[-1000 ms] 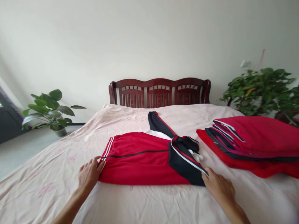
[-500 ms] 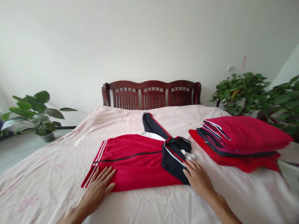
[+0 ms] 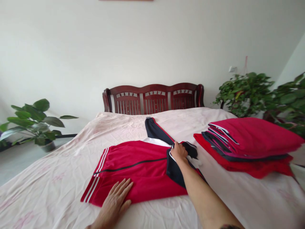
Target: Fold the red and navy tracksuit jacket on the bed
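- Head view: left hand (image 3: 114, 203) lies spread flat on red jacket (image 3: 135, 168).
- Right hand (image 3: 179, 152) pinches jacket's dark part.
- Dark sleeve (image 3: 154, 130) is not folded yet; folded stack (image 3: 247, 140) lies at right side of bed (image 3: 47, 171).

Plain off-white wall (image 3: 143, 47) fills the bg, w/ a reddish frame edge (image 3: 126, 0) at top & a small white wall plate (image 3: 233, 69) right of centre. Dark-red carved wood headboard (image 3: 153, 98) w/ slatted panels stands against it, bed w/ pale pink floral sheet (image 3: 47, 187) in front. Grey floor (image 3: 14, 165) at left holds a potted plant (image 3: 30, 121); two bushy green plants (image 3: 245, 93) (image 3: 288, 101) sit at right. Light soft & even.
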A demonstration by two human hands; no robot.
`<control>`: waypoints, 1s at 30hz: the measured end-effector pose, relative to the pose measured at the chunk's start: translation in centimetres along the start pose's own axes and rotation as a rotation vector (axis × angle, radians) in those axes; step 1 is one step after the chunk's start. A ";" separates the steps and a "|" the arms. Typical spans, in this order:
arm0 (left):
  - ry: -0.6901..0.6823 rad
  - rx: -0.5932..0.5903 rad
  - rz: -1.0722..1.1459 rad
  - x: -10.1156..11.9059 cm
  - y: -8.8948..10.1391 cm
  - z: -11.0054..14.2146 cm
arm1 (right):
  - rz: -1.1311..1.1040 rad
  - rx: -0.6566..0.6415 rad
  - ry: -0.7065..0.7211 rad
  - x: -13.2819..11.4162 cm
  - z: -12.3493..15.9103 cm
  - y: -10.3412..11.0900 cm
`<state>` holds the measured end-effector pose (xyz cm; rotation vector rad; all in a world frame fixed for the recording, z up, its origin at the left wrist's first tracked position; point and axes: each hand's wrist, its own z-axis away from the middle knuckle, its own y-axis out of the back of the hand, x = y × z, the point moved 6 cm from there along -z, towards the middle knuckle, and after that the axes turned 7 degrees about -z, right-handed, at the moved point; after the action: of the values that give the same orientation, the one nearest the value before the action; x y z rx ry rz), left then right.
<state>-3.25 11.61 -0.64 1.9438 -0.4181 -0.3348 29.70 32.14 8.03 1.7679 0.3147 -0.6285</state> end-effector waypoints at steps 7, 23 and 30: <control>0.411 -0.015 0.691 -2.3 0.6 -1.0 | -0.120 0.066 0.246 -0.7 1.8 2.2; 1.516 0.042 1.763 -2.5 -0.5 -5.6 | -0.180 -0.223 0.794 4.0 14.7 4.6; 1.533 0.165 1.772 -3.9 -0.7 -8.4 | 0.126 -0.024 0.556 8.6 11.9 6.0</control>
<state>-3.17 20.46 2.21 0.8050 -0.8348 2.1156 36.81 18.21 5.86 1.8995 0.5802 -0.0312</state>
